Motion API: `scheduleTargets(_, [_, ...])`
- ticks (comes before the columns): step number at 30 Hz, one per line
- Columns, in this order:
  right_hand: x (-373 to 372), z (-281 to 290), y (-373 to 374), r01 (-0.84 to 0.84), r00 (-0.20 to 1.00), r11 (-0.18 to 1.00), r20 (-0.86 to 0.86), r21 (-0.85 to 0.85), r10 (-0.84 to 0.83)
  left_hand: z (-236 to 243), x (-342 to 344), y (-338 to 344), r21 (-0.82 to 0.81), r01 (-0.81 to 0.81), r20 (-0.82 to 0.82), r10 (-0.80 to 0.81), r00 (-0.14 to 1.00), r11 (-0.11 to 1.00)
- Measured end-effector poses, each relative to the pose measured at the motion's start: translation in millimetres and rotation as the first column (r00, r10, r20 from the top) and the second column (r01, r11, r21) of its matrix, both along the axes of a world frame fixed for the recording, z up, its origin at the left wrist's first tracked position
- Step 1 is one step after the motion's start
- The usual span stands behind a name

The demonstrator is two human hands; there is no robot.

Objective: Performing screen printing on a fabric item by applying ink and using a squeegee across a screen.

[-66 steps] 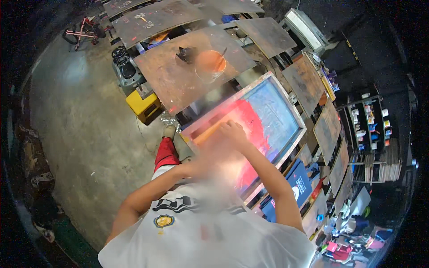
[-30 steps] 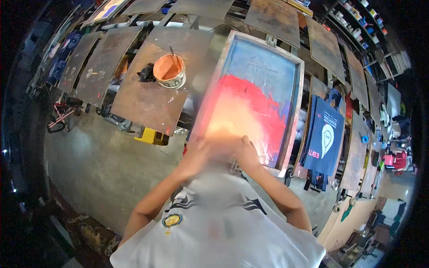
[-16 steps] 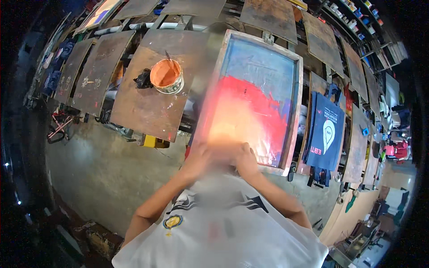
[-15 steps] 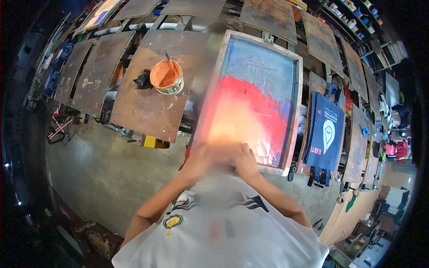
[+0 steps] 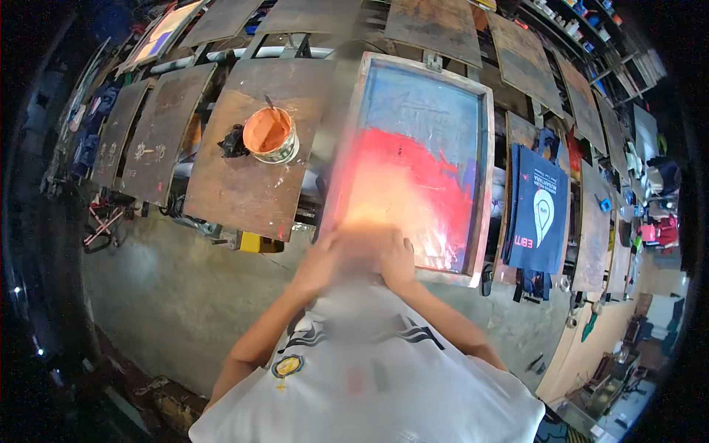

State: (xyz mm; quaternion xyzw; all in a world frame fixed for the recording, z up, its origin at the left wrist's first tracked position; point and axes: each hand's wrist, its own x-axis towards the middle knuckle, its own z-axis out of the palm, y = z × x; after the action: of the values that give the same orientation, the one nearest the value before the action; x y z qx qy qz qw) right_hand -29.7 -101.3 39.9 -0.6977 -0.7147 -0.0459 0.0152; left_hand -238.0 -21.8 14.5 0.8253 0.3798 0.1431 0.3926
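A screen-printing frame (image 5: 484, 184) with wooden sides lies in front of me, its mesh blue-grey at the far end. Red ink (image 5: 436, 196) covers the nearer part of the mesh, with a pale orange glare over its middle. At the frame's near end, my left hand (image 5: 320, 258) and my right hand (image 5: 397, 260) are side by side with fingers curled over. A brownish blurred shape lies between them; the smear down the picture's middle hides what they grip.
Left of the frame, a bucket of orange ink (image 5: 269, 135) with a stirring stick stands on a board (image 5: 244, 192), beside a crumpled black bag (image 5: 233, 142). On the right, a dark blue printed tote bag (image 5: 539, 210) lies on another board. More boards line both sides.
The whole view has shifted slightly left. Both hands remain curled at the frame's near end, and the red ink area looks much the same.
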Motion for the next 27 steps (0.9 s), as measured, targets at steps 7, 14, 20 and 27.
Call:
scheduleTargets(7, [32, -3, 23, 0.049, 0.971, 0.991, -0.226, -0.123, -0.077, 42, 22, 39, 0.100, 0.190, -0.085, -0.182, 0.980, 0.977])
scheduleTargets(14, [86, 6, 1, 0.284, 0.801, 0.958, -0.559, 0.040, -0.215, 60, 133, 108, 0.287, 0.530, -0.125, -0.517, 0.847, 0.798])
scheduleTargets(20, [88, 12, 19, 0.552, 0.675, 0.815, -0.481, -0.174, -0.560, 22, 211, 145, 0.371, 0.678, -0.194, -0.661, 0.725, 0.635])
scheduleTargets(27, [100, 8, 63, 0.414, 0.714, 0.849, -0.460, -0.328, -0.527, 18, 176, 161, 0.254, 0.562, -0.149, -0.543, 0.827, 0.787])
